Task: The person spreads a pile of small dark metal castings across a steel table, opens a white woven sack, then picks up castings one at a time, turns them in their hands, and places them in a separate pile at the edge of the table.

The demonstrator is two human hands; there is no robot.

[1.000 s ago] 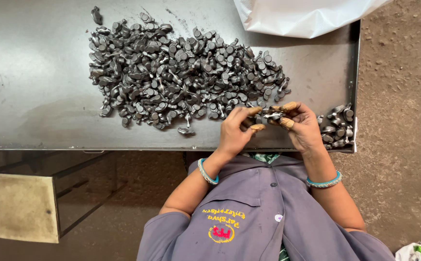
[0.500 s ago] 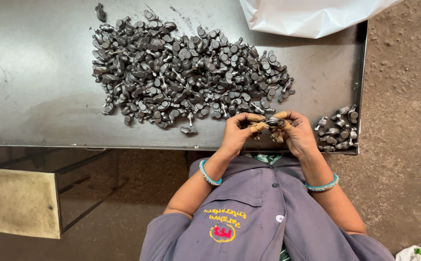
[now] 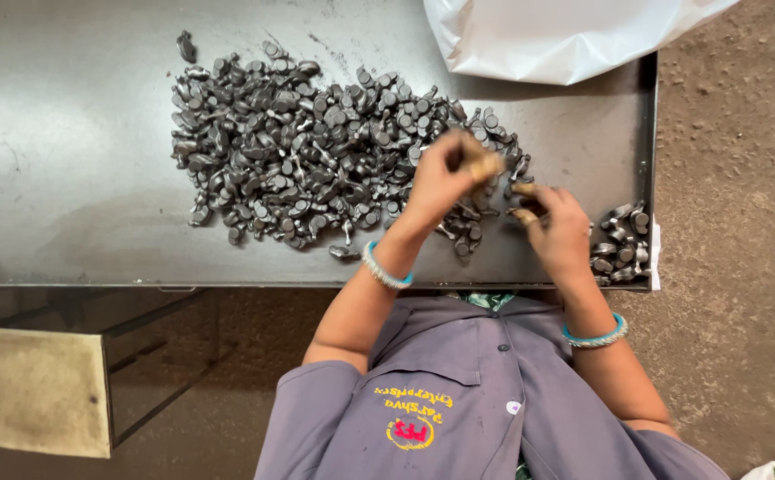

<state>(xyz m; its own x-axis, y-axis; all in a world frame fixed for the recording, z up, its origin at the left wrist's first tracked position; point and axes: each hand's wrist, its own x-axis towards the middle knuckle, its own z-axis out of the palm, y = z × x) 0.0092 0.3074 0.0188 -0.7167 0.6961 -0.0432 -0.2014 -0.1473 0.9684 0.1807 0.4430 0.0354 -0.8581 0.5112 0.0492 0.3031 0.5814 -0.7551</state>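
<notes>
A big heap of small dark metal parts (image 3: 316, 151) lies on the grey metal table (image 3: 67, 178). My left hand (image 3: 445, 173) is over the heap's right edge with its fingers bunched; it is blurred, so what it grips is unclear. My right hand (image 3: 554, 227) rests near the table's front edge, to the right of the left hand. Its tan-covered fingertips pinch what looks like one small dark part (image 3: 526, 201). Just right of that hand, a small separate pile of the same parts (image 3: 623, 244) sits at the table's right corner. Both wrists wear teal bangles.
A white plastic bag (image 3: 556, 36) lies at the table's far right. The table's front edge runs just before my grey shirt. Brown dirt floor (image 3: 743, 222) is to the right. A beige board (image 3: 36, 391) stands below the table at the lower left.
My hands were together near the front edge, working on one part. The left hand has moved up and away to the heap, while the right hand has stayed near the small pile.
</notes>
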